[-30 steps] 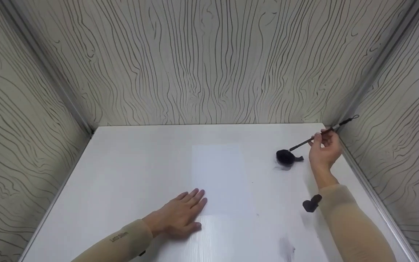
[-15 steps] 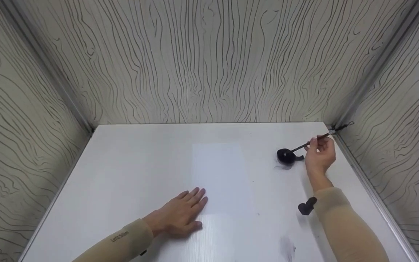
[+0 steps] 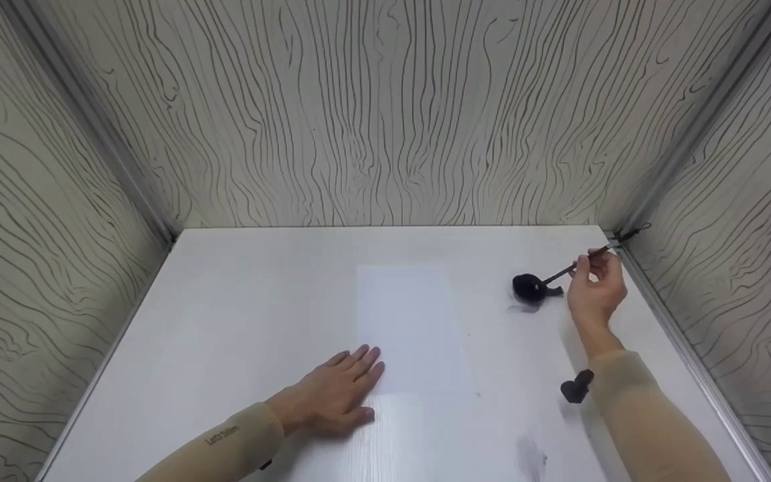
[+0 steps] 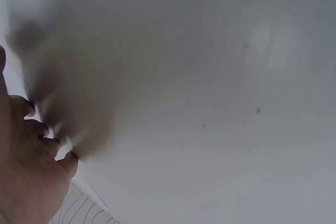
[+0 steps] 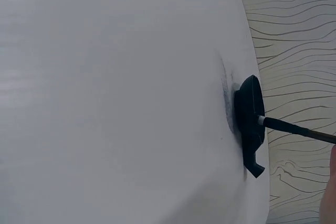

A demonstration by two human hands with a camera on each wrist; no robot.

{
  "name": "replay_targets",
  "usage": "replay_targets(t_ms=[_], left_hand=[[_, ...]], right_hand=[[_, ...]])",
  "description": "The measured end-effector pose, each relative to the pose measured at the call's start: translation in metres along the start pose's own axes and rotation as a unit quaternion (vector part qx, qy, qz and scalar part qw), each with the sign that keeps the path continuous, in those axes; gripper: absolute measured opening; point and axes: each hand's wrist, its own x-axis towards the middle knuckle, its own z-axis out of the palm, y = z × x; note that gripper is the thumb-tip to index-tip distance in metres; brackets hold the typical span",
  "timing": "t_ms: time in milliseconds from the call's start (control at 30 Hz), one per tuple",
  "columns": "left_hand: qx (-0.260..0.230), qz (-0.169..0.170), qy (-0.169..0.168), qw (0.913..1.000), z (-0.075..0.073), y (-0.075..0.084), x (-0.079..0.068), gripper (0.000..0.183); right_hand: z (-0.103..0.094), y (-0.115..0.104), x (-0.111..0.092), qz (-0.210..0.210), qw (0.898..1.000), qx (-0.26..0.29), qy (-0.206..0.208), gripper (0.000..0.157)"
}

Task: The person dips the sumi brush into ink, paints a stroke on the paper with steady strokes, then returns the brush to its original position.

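Observation:
My right hand point(image 3: 596, 289) pinches a dark calligraphy brush point(image 3: 563, 272), which has a cord loop at its upper end. The brush slants down to the left, and its lower end meets a small black ink dish point(image 3: 528, 288) with a short handle. In the right wrist view the brush point(image 5: 299, 128) reaches the rim of the dish point(image 5: 247, 109), and only a sliver of the hand shows. My left hand point(image 3: 335, 395) rests with fingers extended, fingertips at the lower left edge of a white paper sheet point(image 3: 412, 328). The left wrist view shows those fingers point(image 4: 66, 163) on the white surface.
The white table point(image 3: 251, 294) carries dark smears below the dish and an ink stain point(image 3: 531, 455) near its front right. Wood-grain panels point(image 3: 385, 114) enclose the back and both sides. A black wrist camera point(image 3: 577, 387) projects from the right sleeve.
My right hand has lowered slightly, and the brush's lower end has gone from the dish's upper rim to its right side. The left hand stays put on the paper's edge.

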Motion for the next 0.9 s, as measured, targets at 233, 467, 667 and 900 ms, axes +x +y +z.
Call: replay_targets(t_ms=[233, 467, 667, 900], left_hand=[[0.004, 0.009, 0.003, 0.9999, -0.002, 0.001, -0.001, 0.087], [-0.005, 0.001, -0.001, 1.0000, -0.003, 0.003, 0.001, 0.088], [-0.011, 0.000, 0.000, 0.9999, -0.001, 0.003, 0.001, 0.088], [0.016, 0.009, 0.006, 0.9998, -0.001, 0.002, 0.000, 0.088]], right_hand=[[0.002, -0.014, 0.001, -0.068, 0.997, 0.003, -0.040, 0.018], [0.003, -0.008, -0.009, -0.187, 0.974, -0.068, -0.109, 0.015], [0.002, 0.002, -0.018, -0.243, 0.956, -0.085, -0.143, 0.015], [0.000, -0.002, -0.018, -0.214, 0.965, -0.076, -0.135, 0.015]])
